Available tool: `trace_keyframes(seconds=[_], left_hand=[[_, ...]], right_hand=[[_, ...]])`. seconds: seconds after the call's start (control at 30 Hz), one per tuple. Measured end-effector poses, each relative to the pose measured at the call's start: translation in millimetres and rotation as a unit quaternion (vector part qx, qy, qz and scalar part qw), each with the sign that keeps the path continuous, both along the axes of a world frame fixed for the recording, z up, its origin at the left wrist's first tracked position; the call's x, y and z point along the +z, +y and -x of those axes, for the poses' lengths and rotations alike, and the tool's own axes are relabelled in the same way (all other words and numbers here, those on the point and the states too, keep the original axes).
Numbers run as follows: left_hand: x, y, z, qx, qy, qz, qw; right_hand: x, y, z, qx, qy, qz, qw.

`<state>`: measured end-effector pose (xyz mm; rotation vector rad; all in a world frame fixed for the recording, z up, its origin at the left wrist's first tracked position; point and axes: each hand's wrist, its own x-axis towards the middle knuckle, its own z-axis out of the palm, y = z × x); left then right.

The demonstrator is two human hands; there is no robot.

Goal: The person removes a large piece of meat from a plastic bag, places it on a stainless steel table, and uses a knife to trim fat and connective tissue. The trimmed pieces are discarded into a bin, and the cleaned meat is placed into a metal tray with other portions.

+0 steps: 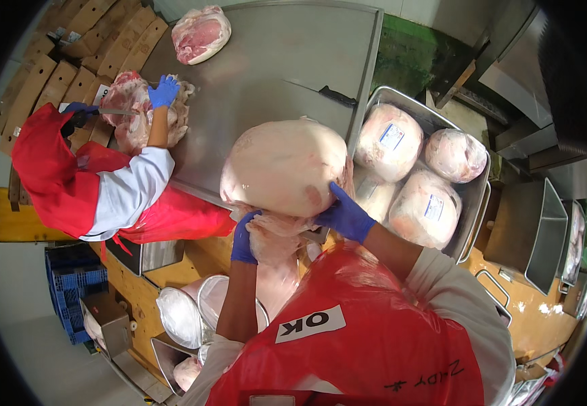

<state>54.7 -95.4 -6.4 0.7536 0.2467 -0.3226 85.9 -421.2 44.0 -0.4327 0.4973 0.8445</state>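
1. Large pale cut of meat (283, 162) at the near corner of the steel worktop (253, 88), overlapping its edge; I can't tell how much weight the metal takes.
2. Its long axis runs left to right across the wearer's front, so both hands meet it along the near side, the bulk lying beyond the fingers.
3. Right hand (347, 215) is the nearer: its thumb lies on the meat's lower right face, the other fingers going underneath (how tightly they close there, I can't tell).
4. Left hand (244, 238) sits at the near left edge, fingers curled shut on crumpled clear plastic (276, 237) bunched below the meat.
5. To the right, just beside the worktop, stands a metal tub (420, 110) of wrapped cuts (425, 208); the right hand is closer to that too.
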Motion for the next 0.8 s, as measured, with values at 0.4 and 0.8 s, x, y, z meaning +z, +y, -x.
trace_keyframes(seconds=[0.4, 0.8], left_hand=[[37.0, -67.3, -25.6, -0.110, 0.073, -0.279, 0.951], [102.3, -99.4, 1.9, -0.305, -0.090, -0.444, 0.838]], right_hand=[[-19.8, 51.8, -66.2, 0.069, -0.107, 0.077, 0.989], [-90.9, 82.4, -13.7, -0.028, -0.110, 0.110, 0.987]])
